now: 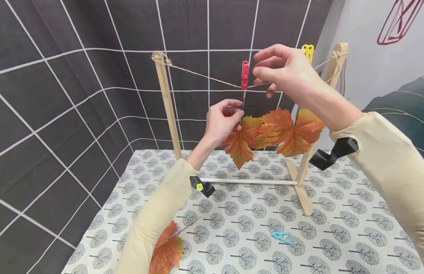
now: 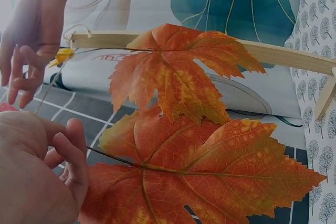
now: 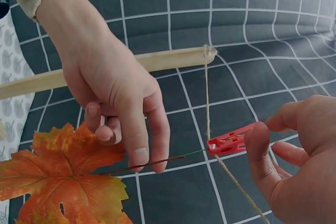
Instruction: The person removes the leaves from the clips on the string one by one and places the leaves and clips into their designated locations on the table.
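An orange maple leaf (image 1: 242, 141) hangs by its thin stem from a red clothespin (image 1: 245, 75) on the twine (image 1: 205, 77). My left hand (image 1: 223, 120) pinches that stem between thumb and index finger, just above the leaf; the right wrist view shows the stem (image 3: 163, 160) passing by these fingertips. Right of the red clothespin, my right hand (image 1: 287, 70) is raised with its fingers loosely bent and parted, a small gap from the clothespin in the head view. Beside it, a second maple leaf (image 1: 290, 133) hangs under a yellow clothespin (image 1: 308, 52).
The twine runs between two wooden posts (image 1: 169, 104), joined low down by a white rod (image 1: 253, 181). On the tree-patterned tablecloth (image 1: 232, 236) lie a light blue clothespin (image 1: 281, 237) and another maple leaf (image 1: 166, 255), partly behind the left sleeve. A dark gridded cloth (image 1: 184, 30) hangs behind.
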